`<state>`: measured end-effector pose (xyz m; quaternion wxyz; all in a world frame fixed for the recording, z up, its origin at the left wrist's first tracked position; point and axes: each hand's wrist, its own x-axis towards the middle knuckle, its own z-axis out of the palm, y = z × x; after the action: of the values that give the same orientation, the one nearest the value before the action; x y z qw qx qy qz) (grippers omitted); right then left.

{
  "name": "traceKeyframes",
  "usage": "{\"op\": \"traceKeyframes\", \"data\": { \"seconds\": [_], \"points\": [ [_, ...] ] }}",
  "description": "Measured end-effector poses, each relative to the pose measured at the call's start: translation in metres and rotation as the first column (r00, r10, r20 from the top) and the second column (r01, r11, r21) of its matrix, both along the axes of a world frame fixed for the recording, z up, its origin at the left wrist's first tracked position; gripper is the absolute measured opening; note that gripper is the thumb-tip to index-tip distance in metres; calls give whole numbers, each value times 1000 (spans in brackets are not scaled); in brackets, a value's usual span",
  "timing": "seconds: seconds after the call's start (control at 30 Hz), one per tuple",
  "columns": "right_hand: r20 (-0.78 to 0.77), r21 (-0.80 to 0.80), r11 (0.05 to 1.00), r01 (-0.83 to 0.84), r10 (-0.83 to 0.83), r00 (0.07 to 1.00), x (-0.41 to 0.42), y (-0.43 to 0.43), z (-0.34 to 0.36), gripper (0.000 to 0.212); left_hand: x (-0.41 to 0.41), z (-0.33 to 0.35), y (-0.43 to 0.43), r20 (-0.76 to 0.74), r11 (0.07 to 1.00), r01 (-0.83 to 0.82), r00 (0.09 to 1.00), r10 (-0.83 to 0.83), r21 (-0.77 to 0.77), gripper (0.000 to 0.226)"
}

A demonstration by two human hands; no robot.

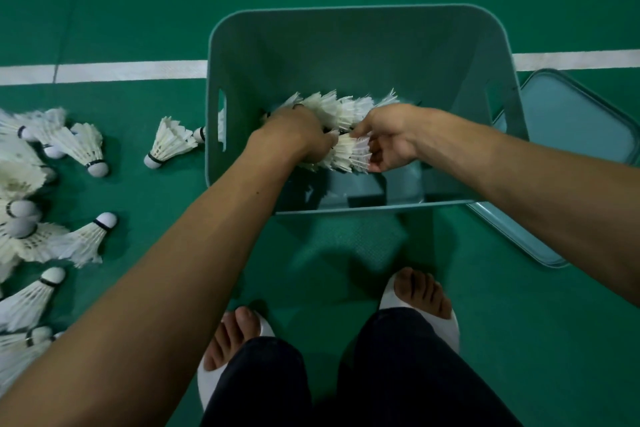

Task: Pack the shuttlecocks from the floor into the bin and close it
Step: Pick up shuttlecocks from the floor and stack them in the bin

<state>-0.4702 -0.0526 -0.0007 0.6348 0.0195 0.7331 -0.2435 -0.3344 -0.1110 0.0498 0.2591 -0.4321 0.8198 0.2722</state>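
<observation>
A teal plastic bin [363, 31] stands open on the green court floor ahead of my feet. Both my hands are inside it. My left hand [294, 135] grips the left end of a nested row of white feather shuttlecocks [341, 111]. My right hand [388, 142] curls its fingers round the right end of a second row of shuttlecocks [346, 156]. Several loose shuttlecocks [83, 146] lie on the floor to the left of the bin, one shuttlecock [169, 144] close to its left wall. The bin's lid [568, 135] lies flat on the floor at the right.
A white court line [121, 71] runs across the floor behind the bin. My feet in white slippers [426, 305] stand just in front of the bin. More shuttlecocks pile up at the left edge of the view.
</observation>
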Motion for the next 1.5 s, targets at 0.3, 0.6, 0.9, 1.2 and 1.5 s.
{"op": "traceKeyframes", "data": {
  "seconds": [0.3,0.6,0.9,1.2,1.5],
  "points": [
    [-285,-69,997,-39,18,958,-8,0,-6,16,3,-8,-20,38,972,-233,972,232,32,56],
    [-748,274,829,-487,502,433,-33,25,59,16,21,-9,-36,29,999,21,999,-22,29,40],
    [-603,79,964,-255,250,758,-45,11,27,11,21,-11,-31,35,940,252,963,-266,229,50],
    [-478,-365,930,49,-232,847,-52,1,19,31,18,-3,-30,70,945,271,955,-288,185,61],
    [-888,7,942,-337,161,430,-43,31,48,15,24,4,-28,41,955,260,963,-268,146,60]
  ]
}}
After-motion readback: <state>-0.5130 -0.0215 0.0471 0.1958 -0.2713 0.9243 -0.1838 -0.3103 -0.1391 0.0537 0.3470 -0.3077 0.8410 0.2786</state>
